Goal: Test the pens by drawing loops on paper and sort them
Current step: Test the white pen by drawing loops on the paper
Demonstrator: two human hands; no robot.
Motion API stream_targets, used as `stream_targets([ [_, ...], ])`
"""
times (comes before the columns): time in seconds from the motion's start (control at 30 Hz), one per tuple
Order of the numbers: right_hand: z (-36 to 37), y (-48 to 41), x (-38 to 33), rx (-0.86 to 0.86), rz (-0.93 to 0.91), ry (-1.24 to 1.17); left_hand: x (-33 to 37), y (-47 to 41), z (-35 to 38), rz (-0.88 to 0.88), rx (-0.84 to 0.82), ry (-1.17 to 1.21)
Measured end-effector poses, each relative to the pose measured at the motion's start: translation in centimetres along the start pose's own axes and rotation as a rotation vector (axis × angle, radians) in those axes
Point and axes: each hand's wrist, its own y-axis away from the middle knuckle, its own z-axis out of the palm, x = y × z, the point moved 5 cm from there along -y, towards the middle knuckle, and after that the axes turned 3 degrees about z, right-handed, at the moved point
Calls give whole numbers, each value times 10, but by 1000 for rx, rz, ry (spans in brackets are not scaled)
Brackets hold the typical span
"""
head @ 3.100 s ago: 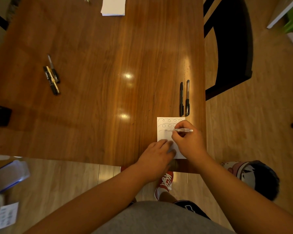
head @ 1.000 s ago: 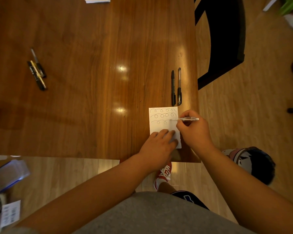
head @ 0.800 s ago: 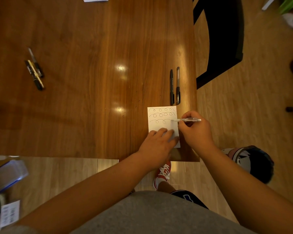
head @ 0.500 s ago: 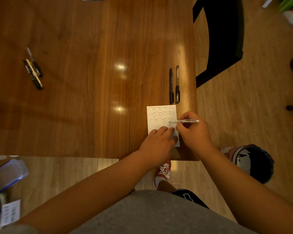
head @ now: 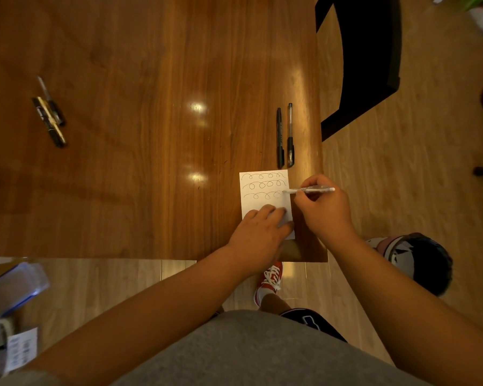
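Observation:
A small white paper (head: 262, 201) lies near the table's front right corner, bearing three rows of drawn loops. My right hand (head: 324, 210) grips a clear pen (head: 310, 190), its tip at the right end of the third row. My left hand (head: 258, 232) presses flat on the paper's lower half. Two dark pens (head: 285, 137) lie side by side just beyond the paper. Another group of pens (head: 49, 112) lies at the far left of the table.
The wooden table (head: 151, 107) ends just right of the paper. A black chair (head: 368, 57) stands beyond that edge on the right. A bag (head: 418, 260) sits on the floor at right, and a clear plastic container (head: 11, 288) at lower left.
The third row of loops has grown rightward across the paper as my right hand moved the pen to the right edge. My left hand stayed pressed on the paper.

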Motion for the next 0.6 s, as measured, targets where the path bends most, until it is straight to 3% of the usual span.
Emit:
stream_targets([
  [0.33, -7, 1, 11, -10, 44, -54, -1, 0, 0, -24, -5, 7],
  [0.5, -18, 2, 20, 31, 356, -478, -1, 0, 1, -16, -10, -8],
  [0.6, -26, -4, 16, 32, 438, -650, -3, -1, 2, -14, -9, -7],
])
